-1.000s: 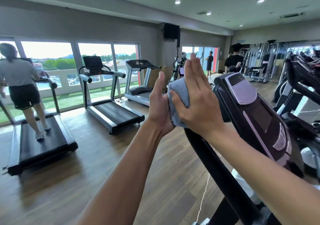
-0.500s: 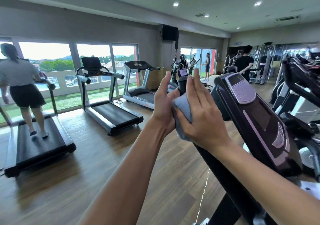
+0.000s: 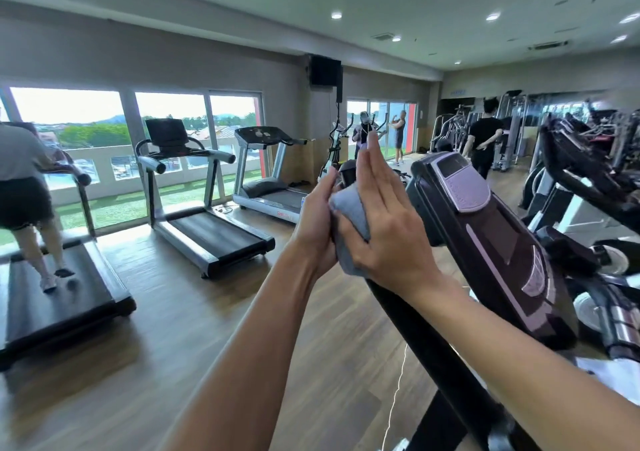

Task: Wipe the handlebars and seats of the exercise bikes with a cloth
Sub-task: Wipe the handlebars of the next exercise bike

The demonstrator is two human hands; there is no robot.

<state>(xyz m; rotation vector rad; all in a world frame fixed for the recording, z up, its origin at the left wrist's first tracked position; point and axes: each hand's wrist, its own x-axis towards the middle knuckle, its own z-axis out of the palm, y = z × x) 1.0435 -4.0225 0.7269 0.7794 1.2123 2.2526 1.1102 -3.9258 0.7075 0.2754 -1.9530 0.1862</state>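
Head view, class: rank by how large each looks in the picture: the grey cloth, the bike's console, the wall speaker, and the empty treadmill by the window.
1. Empty treadmill and console: alike in extent; the console is much nearer, so unranked.
2. Grey cloth, partly hidden by both hands.
3. Wall speaker, smallest, but farthest.
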